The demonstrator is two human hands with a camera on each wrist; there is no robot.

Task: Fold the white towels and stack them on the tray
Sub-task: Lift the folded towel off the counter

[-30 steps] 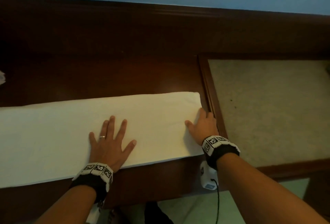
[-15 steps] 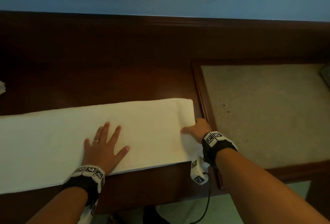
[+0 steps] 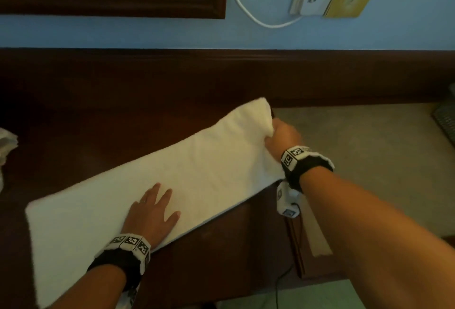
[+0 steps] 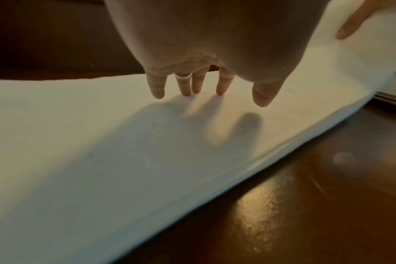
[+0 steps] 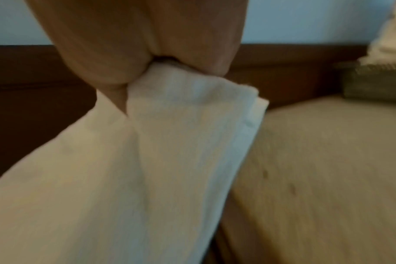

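You are pinching the white towel (image 3: 187,168), a long strip on the surface (image 3: 123,116), at its lifted end with your right hand (image 3: 280,136) while your left hand (image 3: 152,212) is pressing spread-fingered at mid-strip; cross-folding and stacking are remaining.

Your forearms are bare, with no sleeves showing. Your left hand (image 3: 151,215) wears a thin pale ring (image 3: 143,201) on one finger; the left wrist view shows it as a plain light band. Each wrist carries a black strap topped by a row of white blocks printed with black-and-white square codes: the left wristband (image 3: 128,249) and the right wristband (image 3: 301,161). Under your right wrist hangs a small white camera box (image 3: 286,200), with a thin dark cable (image 3: 278,281) trailing from it. Your right hand (image 3: 283,136) wears nothing visible.
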